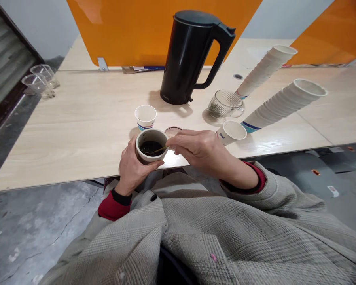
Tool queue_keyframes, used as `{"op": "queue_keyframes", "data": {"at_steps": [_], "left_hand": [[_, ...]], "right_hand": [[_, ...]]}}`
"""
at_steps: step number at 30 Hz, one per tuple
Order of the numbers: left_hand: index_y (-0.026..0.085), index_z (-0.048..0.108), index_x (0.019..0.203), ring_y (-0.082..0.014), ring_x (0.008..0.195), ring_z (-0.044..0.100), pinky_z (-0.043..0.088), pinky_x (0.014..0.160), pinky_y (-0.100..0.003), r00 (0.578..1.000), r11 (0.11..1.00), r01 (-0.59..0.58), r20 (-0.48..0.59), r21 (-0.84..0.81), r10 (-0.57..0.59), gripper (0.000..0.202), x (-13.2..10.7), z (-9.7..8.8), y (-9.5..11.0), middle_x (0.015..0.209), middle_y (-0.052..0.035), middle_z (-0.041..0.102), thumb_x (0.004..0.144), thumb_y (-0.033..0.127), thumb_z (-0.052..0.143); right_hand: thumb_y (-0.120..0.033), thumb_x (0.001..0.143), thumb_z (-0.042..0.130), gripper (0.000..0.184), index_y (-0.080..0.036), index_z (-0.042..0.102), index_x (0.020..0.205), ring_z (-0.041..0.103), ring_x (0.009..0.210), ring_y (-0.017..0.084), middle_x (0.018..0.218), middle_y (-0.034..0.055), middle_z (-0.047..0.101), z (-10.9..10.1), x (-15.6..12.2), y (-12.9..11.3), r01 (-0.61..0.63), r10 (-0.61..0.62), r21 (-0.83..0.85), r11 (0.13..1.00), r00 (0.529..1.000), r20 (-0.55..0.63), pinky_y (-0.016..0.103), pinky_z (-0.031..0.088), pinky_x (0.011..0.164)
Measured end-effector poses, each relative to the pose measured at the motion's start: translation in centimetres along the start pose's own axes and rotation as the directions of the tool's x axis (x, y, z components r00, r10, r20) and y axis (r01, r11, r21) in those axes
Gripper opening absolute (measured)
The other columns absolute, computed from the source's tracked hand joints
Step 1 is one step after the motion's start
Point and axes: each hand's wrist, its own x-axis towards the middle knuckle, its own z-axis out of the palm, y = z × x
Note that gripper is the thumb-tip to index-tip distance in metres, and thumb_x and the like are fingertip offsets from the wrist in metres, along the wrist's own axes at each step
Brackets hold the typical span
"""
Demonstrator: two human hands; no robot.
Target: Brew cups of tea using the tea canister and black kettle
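Note:
My left hand (132, 166) is wrapped round a pale cup (139, 153) of dark liquid, near the table's front edge. Dark specks cling to the cup's inner wall. Between the fingertips of my right hand (192, 148) is a thin stirring stick (161, 149), its far end dipping into the liquid. Just behind the cup stands a white paper cup (145, 114) with a blue band. A round clear lid or dish (172, 130) lies partly hidden behind my right hand. To the right of that hand is another paper cup (231, 132).
A black electric kettle (182, 59) stands at the back before an orange partition (121, 31). Right of it are a ribbed glass cup (225, 103) and two leaning-looking stacks of paper cups (284, 103). Clear plastic cups (38, 83) sit at the table's (62, 138) left edge.

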Motion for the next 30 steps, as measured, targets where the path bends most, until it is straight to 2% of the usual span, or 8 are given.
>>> {"op": "queue_keyframes", "data": {"at_steps": [3,6,11,17,22,27,30], "left_hand": [[0.029,0.047,0.153,-0.0379,0.139,0.065,0.052,0.117,-0.058,1.000,1.000,-0.005,-0.002,0.003,0.005,0.105,0.0,0.0,-0.1,0.152,-0.0125,0.065,0.065,0.055,0.097],[0.029,0.047,0.152,-0.0381,0.139,0.065,0.052,0.117,-0.059,1.000,1.000,-0.011,-0.004,0.010,0.011,0.105,0.0,0.1,-0.1,0.152,-0.0129,0.065,0.064,0.057,0.097],[0.028,0.047,0.151,-0.0385,0.137,0.066,0.053,0.115,-0.058,1.000,1.000,-0.012,-0.013,0.021,0.012,0.106,0.1,0.1,-0.1,0.150,-0.0129,0.066,0.063,0.060,0.097],[0.029,0.048,0.151,-0.0379,0.136,0.067,0.053,0.115,-0.058,1.000,1.000,-0.015,-0.013,0.011,0.015,0.107,0.0,0.1,-0.2,0.149,-0.0120,0.067,0.063,0.063,0.097],[0.029,0.049,0.151,-0.0388,0.136,0.067,0.053,0.115,-0.060,1.000,1.000,-0.007,-0.012,0.006,0.007,0.107,0.1,0.1,-0.1,0.149,-0.0123,0.067,0.061,0.060,0.099],[0.029,0.048,0.151,-0.0387,0.135,0.068,0.055,0.114,-0.059,1.000,1.000,-0.004,-0.007,0.010,0.004,0.106,0.1,0.1,0.0,0.148,-0.0128,0.069,0.063,0.057,0.099],[0.028,0.048,0.151,-0.0384,0.135,0.068,0.055,0.114,-0.058,1.000,1.000,-0.010,-0.010,0.016,0.010,0.106,0.1,0.2,0.0,0.148,-0.0126,0.069,0.063,0.056,0.099]], "right_hand": [[-0.007,0.100,0.055,0.028,-0.022,0.078,0.095,0.068,0.071,0.013,0.076,-0.0001,0.074,-0.2,0.2,0.1,-0.007,0.007,0.052,0.999,1.000,-0.014,0.025,0.052,0.065],[-0.011,0.100,0.061,0.023,-0.023,0.081,0.095,0.072,0.070,0.014,0.077,-0.0006,0.077,-0.4,0.3,0.3,-0.070,0.077,0.073,0.995,0.991,-0.105,0.027,0.056,0.068],[-0.014,0.097,0.063,0.022,-0.024,0.083,0.096,0.077,0.070,0.016,0.086,0.0009,0.082,-0.5,0.0,0.7,-0.231,0.243,0.076,0.970,0.936,-0.256,0.028,0.061,0.066],[-0.024,0.098,0.067,0.017,-0.025,0.084,0.096,0.078,0.067,0.018,0.079,0.0007,0.081,-0.1,-0.6,0.9,-0.323,0.348,0.131,0.937,0.888,-0.302,0.030,0.065,0.064],[-0.031,0.097,0.073,0.012,-0.026,0.084,0.097,0.080,0.067,0.020,0.072,0.0001,0.078,-0.1,-0.9,1.7,-0.387,0.463,0.273,0.881,0.828,-0.318,0.033,0.068,0.066],[-0.032,0.094,0.076,0.010,-0.025,0.083,0.095,0.079,0.067,0.018,0.079,0.0009,0.081,-0.2,-0.9,2.5,-0.375,0.535,0.436,0.818,0.774,-0.339,0.034,0.070,0.066],[-0.030,0.094,0.076,0.009,-0.023,0.082,0.094,0.078,0.066,0.017,0.082,0.0014,0.081,-0.4,-0.6,3.0,-0.358,0.549,0.478,0.802,0.756,-0.356,0.033,0.071,0.066]]}}
